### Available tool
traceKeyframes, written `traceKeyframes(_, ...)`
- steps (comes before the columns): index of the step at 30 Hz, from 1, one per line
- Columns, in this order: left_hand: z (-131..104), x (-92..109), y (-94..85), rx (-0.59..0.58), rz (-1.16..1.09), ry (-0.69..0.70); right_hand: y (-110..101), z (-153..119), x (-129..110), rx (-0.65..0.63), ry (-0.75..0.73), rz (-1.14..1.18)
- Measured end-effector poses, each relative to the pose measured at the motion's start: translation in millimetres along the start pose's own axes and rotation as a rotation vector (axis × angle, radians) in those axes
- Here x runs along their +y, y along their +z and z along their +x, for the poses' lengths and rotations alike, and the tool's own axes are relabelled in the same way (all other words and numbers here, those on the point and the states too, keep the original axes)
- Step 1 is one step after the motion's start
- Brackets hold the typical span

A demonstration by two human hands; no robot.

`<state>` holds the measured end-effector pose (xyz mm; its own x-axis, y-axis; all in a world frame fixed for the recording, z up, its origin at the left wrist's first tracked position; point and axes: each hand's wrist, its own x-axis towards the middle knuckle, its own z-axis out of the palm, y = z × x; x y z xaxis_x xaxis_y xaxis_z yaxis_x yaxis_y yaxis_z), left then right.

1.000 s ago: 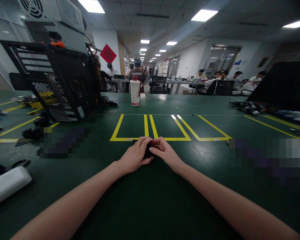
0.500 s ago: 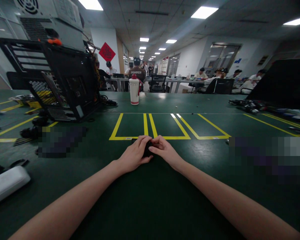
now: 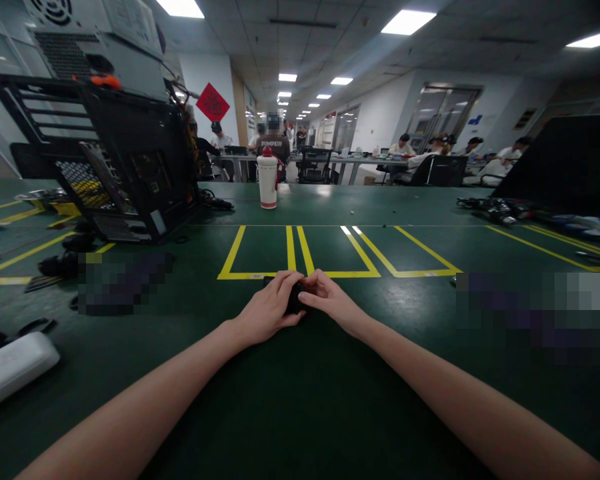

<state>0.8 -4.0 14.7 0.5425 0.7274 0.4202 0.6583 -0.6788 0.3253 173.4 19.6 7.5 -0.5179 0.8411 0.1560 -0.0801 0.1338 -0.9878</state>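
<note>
A small black object [image 3: 294, 301] is held under two bare hands on a dark green tabletop [image 3: 300, 407].

The object (mostly hidden by fingers, so its exact shape cannot be told) is placed front and centre, just on the near side of rectangles marked in flat yellow tape [image 3: 347, 275]. It is gripped from above by the left hand [image 3: 266, 310], whose thumb is set along the near side. Its right end is met by the curled fingers and thumb of the right hand [image 3: 336, 305]; whether anything is pinched there cannot be told. Farther back, a white cylindrical bottle with a red lid [image 3: 267, 183] is stood upright, and at left a black metal computer case [image 3: 153, 167] is seen.
</note>
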Motion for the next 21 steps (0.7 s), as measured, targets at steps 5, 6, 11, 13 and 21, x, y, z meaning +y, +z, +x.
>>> traceKeyframes(5, 1.3, -0.2, 2.9, 0.014, 0.021, -0.006, 2.0, 1.1, 2.7, 0.076, 0.011, -0.028)
traceKeyframes(6, 1.3, -0.3, 3.6, 0.018, 0.024, -0.012, 1.6, 1.4, 2.7, 0.082, 0.032, -0.036)
traceKeyframes(11, 0.2, 0.7, 4.5, 0.030, 0.028, -0.023, -1.2, 2.3, -0.8, 0.068, 0.122, -0.011)
traceKeyframes(13, -0.1, 1.4, 4.3, 0.029, 0.028, -0.030, -1.4, 1.5, -2.3, 0.016, 0.111, 0.045)
traceKeyframes(21, -3.3, 2.8, 6.0, 0.023, 0.035, -0.064, 4.6, -6.2, -0.8, 0.003, 0.023, 0.070)
